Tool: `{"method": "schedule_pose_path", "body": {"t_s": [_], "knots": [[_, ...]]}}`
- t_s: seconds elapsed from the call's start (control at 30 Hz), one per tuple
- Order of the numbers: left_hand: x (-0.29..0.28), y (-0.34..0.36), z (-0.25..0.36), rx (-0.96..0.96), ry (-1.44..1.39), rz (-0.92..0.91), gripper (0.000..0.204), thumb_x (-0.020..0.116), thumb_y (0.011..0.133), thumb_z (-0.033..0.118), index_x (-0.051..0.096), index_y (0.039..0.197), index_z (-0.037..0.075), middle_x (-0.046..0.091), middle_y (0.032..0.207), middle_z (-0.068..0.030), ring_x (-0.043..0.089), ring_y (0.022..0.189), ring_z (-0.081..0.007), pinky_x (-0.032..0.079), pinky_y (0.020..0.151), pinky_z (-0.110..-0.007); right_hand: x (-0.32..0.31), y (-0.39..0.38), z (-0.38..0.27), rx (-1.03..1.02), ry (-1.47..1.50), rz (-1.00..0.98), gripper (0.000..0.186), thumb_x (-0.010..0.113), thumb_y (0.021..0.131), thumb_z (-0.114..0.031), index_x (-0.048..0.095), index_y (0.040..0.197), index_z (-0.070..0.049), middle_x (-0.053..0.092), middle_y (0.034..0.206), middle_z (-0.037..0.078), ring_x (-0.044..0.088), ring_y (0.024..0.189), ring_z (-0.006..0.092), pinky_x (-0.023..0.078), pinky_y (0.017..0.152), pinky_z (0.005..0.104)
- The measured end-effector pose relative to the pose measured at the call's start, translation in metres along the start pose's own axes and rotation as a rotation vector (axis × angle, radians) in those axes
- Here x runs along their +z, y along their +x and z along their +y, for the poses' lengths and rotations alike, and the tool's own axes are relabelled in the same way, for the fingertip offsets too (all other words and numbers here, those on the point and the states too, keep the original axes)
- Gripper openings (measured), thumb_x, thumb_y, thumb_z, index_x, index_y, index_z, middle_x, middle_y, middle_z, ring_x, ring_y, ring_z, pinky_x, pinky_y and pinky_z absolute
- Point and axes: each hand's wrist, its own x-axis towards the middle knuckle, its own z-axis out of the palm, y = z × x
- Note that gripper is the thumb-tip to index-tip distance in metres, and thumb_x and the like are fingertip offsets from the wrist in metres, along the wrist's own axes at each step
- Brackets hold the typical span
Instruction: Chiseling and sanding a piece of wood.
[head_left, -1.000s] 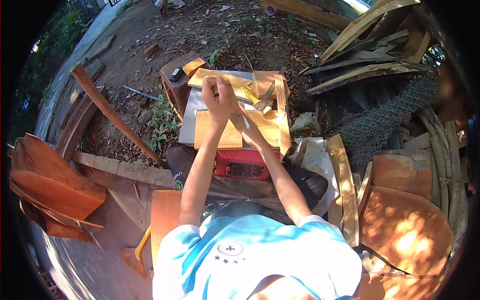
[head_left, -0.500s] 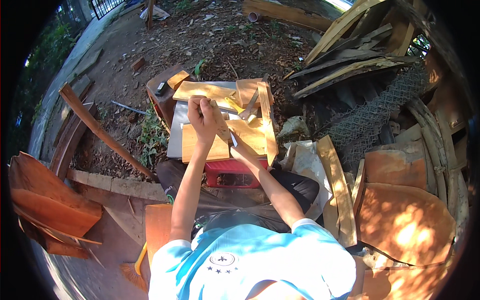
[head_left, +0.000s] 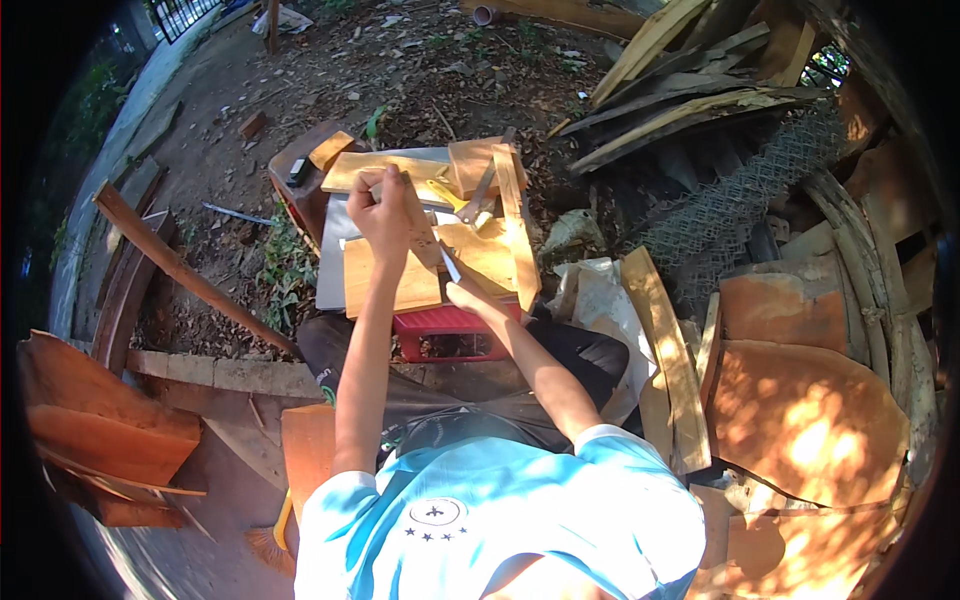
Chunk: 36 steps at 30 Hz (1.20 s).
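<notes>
At nine o'clock I see a stack of reddish-brown boards (head_left: 95, 440) lying on the ground, and just above them a long dark wooden beam (head_left: 190, 275) runs diagonally toward the centre. Moving right, my left hand (head_left: 380, 208) sits near eleven o'clock of the work area, fingers curled shut around the upper end of a narrow wooden strip (head_left: 422, 235) that stands tilted over a flat wooden board (head_left: 385, 285). That board rests on a grey sheet (head_left: 332, 265), which lies across a red plastic crate (head_left: 450, 335) at the picture's centre. Just right of the strip, my right hand (head_left: 470, 298) is pinched on a small knife (head_left: 450, 265) whose pale blade points up toward the strip; I cannot tell whether the blade touches the wood. Beyond the hands, at twelve o'clock, more pale wood offcuts (head_left: 480, 165) lie across the sheet, and a long light plank (head_left: 515, 225) runs down its right edge. Further right, a roll of wire mesh (head_left: 740, 200) lies at two o'clock beneath a heap of weathered planks (head_left: 680, 90), and broad orange-brown sheets (head_left: 810, 420) fill four o'clock.
</notes>
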Motion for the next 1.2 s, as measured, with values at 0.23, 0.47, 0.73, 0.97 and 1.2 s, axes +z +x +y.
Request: {"method": "schedule_pose_path", "body": {"t_s": [0.23,0.47,0.73,0.97,1.2], "knots": [[0.007,-0.001,-0.018,0.258,0.092,-0.007,0.016,0.061,0.081,0.006,0.051,0.070,0.001,0.051,0.065,0.0010,0.042,0.064,-0.0041,0.036,0.059,-0.020,-0.024,-0.007,-0.130,-0.305,0.272,0.046,0.063,0.040,0.080,0.006,0.020,0.138,-0.008,0.045,0.124,0.021,0.042,0.120,0.0291,0.033,0.096,0.0341],[0.005,-0.006,-0.003,0.124,-0.010,0.016,0.016,0.058,0.084,0.009,0.051,0.072,0.001,0.053,0.068,0.0012,0.042,0.064,-0.0033,0.036,0.059,-0.018,0.034,0.010,0.050,-0.239,-0.122,0.358,0.068,0.033,0.070,0.009,0.022,0.136,-0.003,0.036,0.131,0.022,0.030,0.126,0.0319,0.025,0.104,0.0349],[-0.011,0.004,-0.011,0.236,0.083,0.013,0.016,0.057,0.084,0.010,0.050,0.072,0.002,0.051,0.067,0.0022,0.041,0.062,-0.0026,0.035,0.055,-0.019,-0.016,-0.012,-0.183,-0.802,-0.120,0.316,0.067,0.040,0.075,0.012,0.022,0.137,-0.005,0.044,0.126,0.017,0.046,0.114,0.0218,0.037,0.091,0.0301],[-0.011,0.002,-0.009,0.211,0.022,0.049,0.017,0.054,0.087,0.011,0.050,0.073,0.003,0.046,0.064,0.0048,0.036,0.060,-0.0007,0.030,0.052,-0.017,0.011,0.010,0.001,-0.018,0.013,0.087,0.063,0.037,0.077,0.009,0.026,0.137,-0.010,0.036,0.134,0.017,0.035,0.125,0.0279,0.030,0.101,0.0352],[-0.032,0.017,-0.016,0.254,0.096,0.035,0.025,0.043,0.092,0.018,0.046,0.070,0.005,0.042,0.063,0.0040,0.033,0.060,-0.0033,0.030,0.054,-0.020,-0.049,0.002,-0.181,-0.252,-0.127,-0.277,0.052,0.046,0.089,-0.024,0.028,0.136,-0.016,0.044,0.129,0.016,0.046,0.115,0.0277,0.038,0.093,0.0342]]}}
